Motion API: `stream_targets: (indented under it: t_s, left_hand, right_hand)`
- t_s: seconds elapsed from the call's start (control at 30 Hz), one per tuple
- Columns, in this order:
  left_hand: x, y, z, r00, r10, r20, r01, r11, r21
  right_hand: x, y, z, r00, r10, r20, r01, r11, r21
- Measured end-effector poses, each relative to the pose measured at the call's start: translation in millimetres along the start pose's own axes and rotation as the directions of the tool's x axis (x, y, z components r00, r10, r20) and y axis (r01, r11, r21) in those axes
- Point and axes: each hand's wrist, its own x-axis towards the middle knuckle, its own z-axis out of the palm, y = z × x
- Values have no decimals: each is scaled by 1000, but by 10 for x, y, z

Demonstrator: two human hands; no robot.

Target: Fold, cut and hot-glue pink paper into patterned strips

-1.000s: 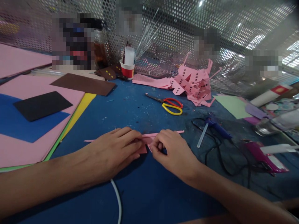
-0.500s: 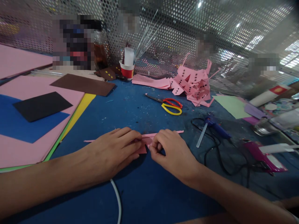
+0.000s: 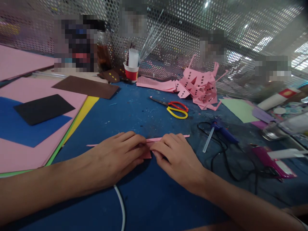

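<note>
A pink paper piece [image 3: 154, 140] with a long thin strip lies on the blue table, its two ends sticking out past my hands. My left hand [image 3: 124, 154] rests over its left part, fingers bent and pressed on the paper. On the right part, my right hand [image 3: 175, 157] has its fingers curled together around the paper's edge. The fingertips of both hands are close to each other, and much of the paper is hidden beneath them. Beyond the hands lie scissors [image 3: 177, 110] with one red and one yellow handle.
Coloured sheets [image 3: 79, 118] are stacked at left, with a black sheet [image 3: 44, 109] on top. Cut pink shapes [image 3: 199, 83] pile up at the back. A blue glue gun [image 3: 225, 131], its cord and a magenta device [image 3: 273, 162] lie right. A white cable [image 3: 121, 202] runs in front.
My right hand's fingers have straightened slightly and shifted left along the paper, toward my left hand. My left hand looks unchanged.
</note>
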Motion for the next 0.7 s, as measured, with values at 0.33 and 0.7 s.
stream_targets:
  t_s: [0.33, 0.7]
  left_hand:
    - [-8, -9, 37, 1000, -14, -8, 14, 1000, -1]
    - [18, -4, 0, 998, 4, -66, -4, 1000, -5]
  right_hand:
    - [-15, 18, -8, 999, -21, 44, 22, 999, -29]
    - [-42, 35, -95, 992, -72, 99, 76, 996, -37]
